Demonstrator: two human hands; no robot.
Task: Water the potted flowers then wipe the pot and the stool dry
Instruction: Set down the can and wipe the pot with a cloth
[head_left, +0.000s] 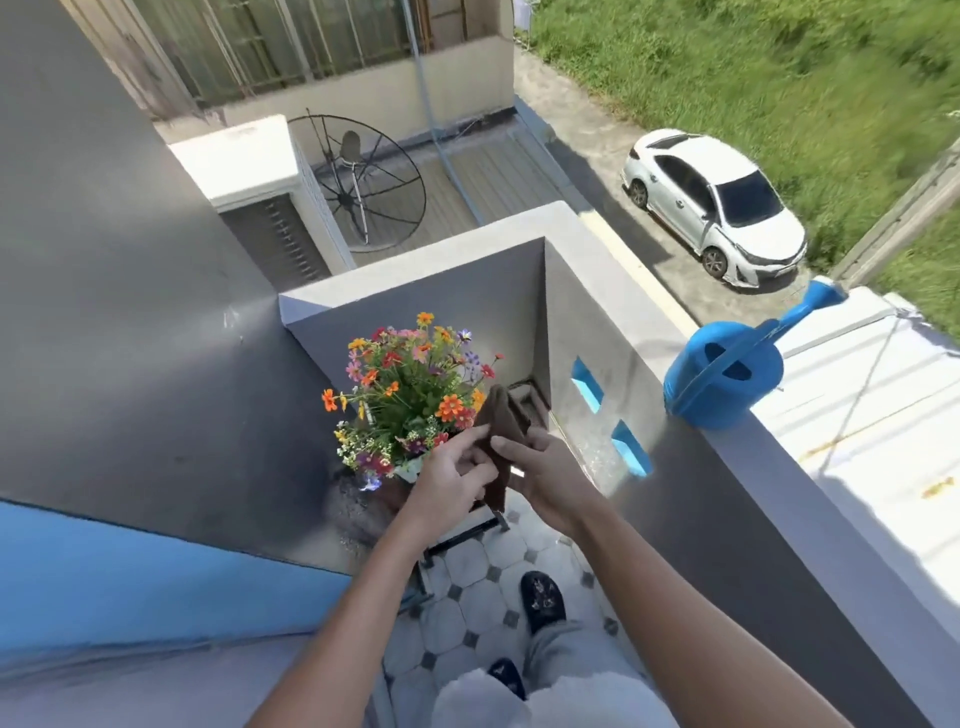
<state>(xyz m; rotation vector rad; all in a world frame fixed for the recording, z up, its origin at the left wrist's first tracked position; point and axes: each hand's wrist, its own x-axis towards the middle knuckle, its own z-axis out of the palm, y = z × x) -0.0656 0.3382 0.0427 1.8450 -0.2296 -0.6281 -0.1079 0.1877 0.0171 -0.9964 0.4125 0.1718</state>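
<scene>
A bunch of orange, red and purple flowers (410, 395) stands in a white pot (410, 469) in the balcony corner. The stool (467, 532) below it is mostly hidden by my hands; only a dark frame bar shows. Both hands hold a brown cloth (501, 421) just in front of the flowers. My left hand (449, 480) pinches its left edge, and my right hand (540, 475) grips its right side. The cloth's lower end hangs between them. A blue watering can (727, 376) sits on top of the balcony wall to the right.
A grey parapet wall (727, 493) with blue rectangular openings runs along the right, and a grey wall (130, 338) closes the left. The floor has white octagonal tiles (467, 587). My feet in dark slippers (543, 597) stand near the stool. Far below is a white car (711, 208).
</scene>
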